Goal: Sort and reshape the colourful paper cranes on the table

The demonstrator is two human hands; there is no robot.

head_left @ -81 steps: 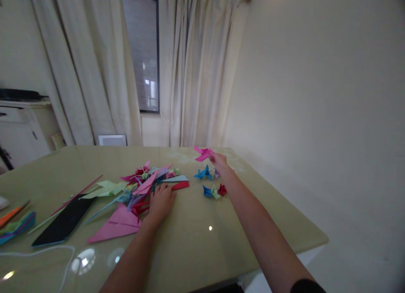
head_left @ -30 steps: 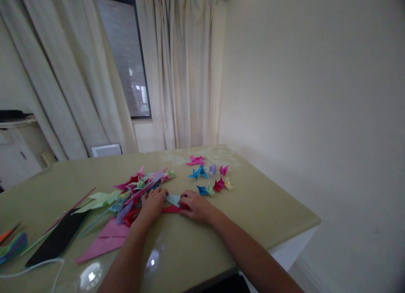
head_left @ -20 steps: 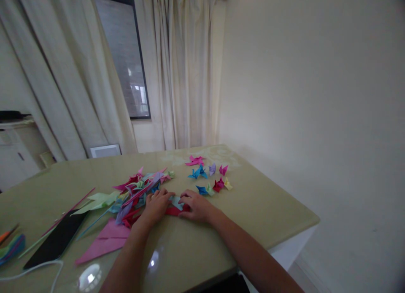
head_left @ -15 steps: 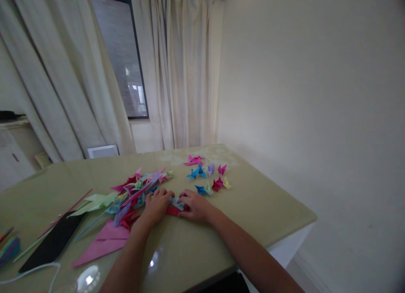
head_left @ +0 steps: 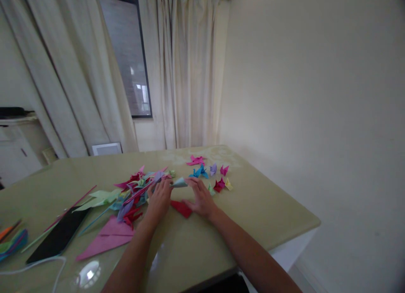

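A pale blue folded paper (head_left: 179, 183) is pinched between my two hands, raised a little above the table. My left hand (head_left: 160, 196) has its fingers curled at the paper's left end, beside the pile of folded paper. At the right end, the fingers of my right hand (head_left: 202, 199) grip it, partly hiding it. Below lies a red folded paper (head_left: 181, 208) on the table, close to my right thumb. Beyond my right hand stand small origami cranes, among them a dark red one (head_left: 219, 185), a yellow one (head_left: 228, 184) and a blue one (head_left: 199, 171).
Left of my hands is a heap of coloured paper pieces (head_left: 139, 185) with a pink folded sheet (head_left: 109, 238). A black flat object (head_left: 58, 236) and a white cable (head_left: 41, 261) lie further left. The table's right edge meets the wall side.
The pale blue paper has been lifted off the red paper and away from me by both hands. The red piece now lies more exposed on the table.
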